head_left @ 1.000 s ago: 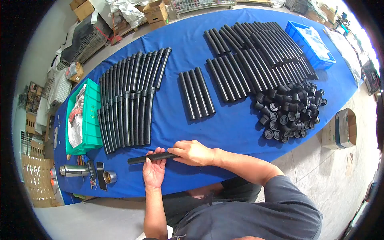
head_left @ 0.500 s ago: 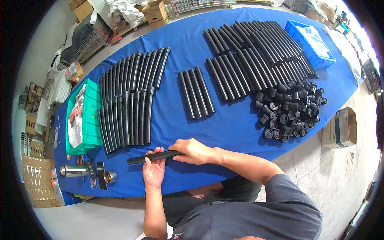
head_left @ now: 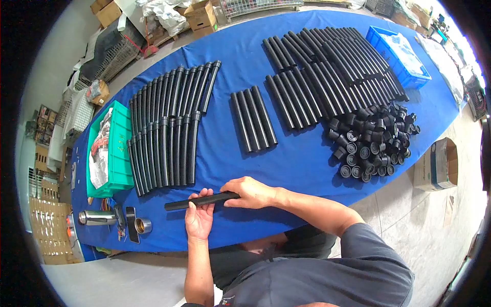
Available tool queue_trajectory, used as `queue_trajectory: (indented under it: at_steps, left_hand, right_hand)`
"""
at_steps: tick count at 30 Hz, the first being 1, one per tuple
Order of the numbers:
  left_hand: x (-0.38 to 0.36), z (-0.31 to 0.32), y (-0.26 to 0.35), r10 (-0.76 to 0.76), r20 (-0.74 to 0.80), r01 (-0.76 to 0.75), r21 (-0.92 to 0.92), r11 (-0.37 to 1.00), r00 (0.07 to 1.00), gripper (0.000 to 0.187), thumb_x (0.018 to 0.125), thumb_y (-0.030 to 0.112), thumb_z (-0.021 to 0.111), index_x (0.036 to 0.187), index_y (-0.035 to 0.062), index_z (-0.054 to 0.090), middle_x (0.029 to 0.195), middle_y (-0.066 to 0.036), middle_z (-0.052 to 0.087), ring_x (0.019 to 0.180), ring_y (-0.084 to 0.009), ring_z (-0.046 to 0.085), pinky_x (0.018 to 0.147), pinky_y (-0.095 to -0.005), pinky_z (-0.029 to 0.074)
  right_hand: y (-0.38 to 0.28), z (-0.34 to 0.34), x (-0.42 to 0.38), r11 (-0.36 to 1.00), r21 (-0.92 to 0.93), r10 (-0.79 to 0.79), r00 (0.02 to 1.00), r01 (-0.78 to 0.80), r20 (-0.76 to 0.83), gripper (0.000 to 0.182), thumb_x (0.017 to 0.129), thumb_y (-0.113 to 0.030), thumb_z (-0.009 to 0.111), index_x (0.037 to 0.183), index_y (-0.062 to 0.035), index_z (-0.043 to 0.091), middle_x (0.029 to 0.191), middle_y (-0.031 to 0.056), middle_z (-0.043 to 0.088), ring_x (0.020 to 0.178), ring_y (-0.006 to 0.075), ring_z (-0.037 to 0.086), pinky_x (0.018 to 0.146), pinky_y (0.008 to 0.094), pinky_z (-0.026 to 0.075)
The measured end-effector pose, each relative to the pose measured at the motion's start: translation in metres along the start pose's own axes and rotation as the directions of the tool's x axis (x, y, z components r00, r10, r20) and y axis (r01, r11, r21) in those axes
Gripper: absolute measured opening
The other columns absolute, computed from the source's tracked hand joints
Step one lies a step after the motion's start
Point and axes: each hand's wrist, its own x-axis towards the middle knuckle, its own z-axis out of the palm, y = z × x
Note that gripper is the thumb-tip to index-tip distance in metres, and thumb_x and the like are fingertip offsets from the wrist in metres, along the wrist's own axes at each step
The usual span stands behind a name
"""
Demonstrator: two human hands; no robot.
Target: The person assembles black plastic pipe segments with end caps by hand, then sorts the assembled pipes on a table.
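Observation:
A black tube (head_left: pixel 176 205) lies across both hands above the blue cloth near the front edge. My left hand (head_left: pixel 199 217), palm up, holds its middle between thumb and fingers. My right hand (head_left: pixel 250 193) is wrapped round the tube's right end, which it hides. Four loose tubes (head_left: pixel 253 120) lie beyond the hands. To the left, capped tubes (head_left: pixel 169 148) lie in two rows. Many plain tubes (head_left: pixel 327 77) are spread at the back right, beside a heap of black caps (head_left: pixel 373 143).
A green crate (head_left: pixel 120 148) stands at the left and a blue crate (head_left: pixel 399 56) at the back right. Near the front left are a steel flask (head_left: pixel 97 218), a phone (head_left: pixel 132 225) and a metal cup (head_left: pixel 143 225). A cardboard box (head_left: pixel 436 166) stands right of the table.
The whole view has shifted slightly. Both hands keep the tube in nearly the same place, with no clear change of grip.

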Motion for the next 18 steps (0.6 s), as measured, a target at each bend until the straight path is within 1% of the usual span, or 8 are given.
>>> queue_trajectory:
  at_steps: [6,9,12,15,18]
  left_hand:
    - [-0.0015,-0.0039,0.0010,0.007,-0.006,-0.007,0.010,1.000,1.000,0.030,0.103,0.020,0.061,0.128,0.0028,0.060,0.142,-0.024,0.058,0.142,-0.0391,0.046,0.118,-0.0542,0.043]
    - [-0.0001,-0.0021,0.0003,0.007,-0.005,-0.007,0.022,1.000,1.000,0.030,0.103,0.020,0.061,0.128,0.0033,0.060,0.141,-0.024,0.058,0.142,-0.0389,0.046,0.118,-0.0540,0.043]
    - [-0.0019,-0.0020,-0.0004,0.013,0.002,-0.013,0.029,0.999,1.000,0.030,0.103,0.020,0.061,0.128,0.0037,0.060,0.142,-0.023,0.057,0.142,-0.0386,0.047,0.117,-0.0537,0.043]
    - [-0.0023,-0.0021,-0.0012,0.017,-0.004,-0.017,0.036,0.999,1.000,0.031,0.103,0.020,0.061,0.129,0.0038,0.060,0.143,-0.023,0.057,0.141,-0.0384,0.047,0.117,-0.0537,0.044]
    - [-0.0021,0.0032,-0.0013,0.022,-0.026,-0.020,0.052,0.998,0.999,0.031,0.104,0.020,0.060,0.130,0.0032,0.059,0.144,-0.023,0.056,0.141,-0.0381,0.047,0.117,-0.0538,0.044]
  right_hand:
    - [-0.0016,0.0056,-0.0006,0.999,-0.030,0.022,1.000,-0.022,-0.015,0.034,0.090,-0.023,0.073,0.111,0.0022,0.066,0.096,0.0227,0.067,0.090,0.0430,0.066,0.083,0.0509,0.052]
    - [-0.0006,0.0043,0.0000,0.998,-0.049,0.033,0.999,-0.032,0.018,0.036,0.093,-0.023,0.072,0.117,0.0032,0.065,0.097,0.0219,0.068,0.092,0.0412,0.067,0.082,0.0485,0.053]
    - [-0.0003,0.0057,-0.0007,0.998,-0.050,0.031,0.999,-0.030,0.011,0.037,0.092,-0.023,0.072,0.118,0.0032,0.065,0.097,0.0217,0.067,0.091,0.0417,0.066,0.082,0.0494,0.052]
    - [-0.0004,0.0059,-0.0010,0.997,-0.068,0.020,1.000,-0.020,0.004,0.037,0.092,-0.023,0.072,0.118,0.0024,0.065,0.098,0.0212,0.067,0.090,0.0405,0.066,0.080,0.0487,0.053]
    - [0.0011,0.0102,-0.0022,0.979,-0.196,-0.060,0.996,0.046,-0.063,0.035,0.092,-0.022,0.072,0.118,0.0014,0.065,0.098,0.0210,0.067,0.090,0.0384,0.067,0.077,0.0463,0.054]
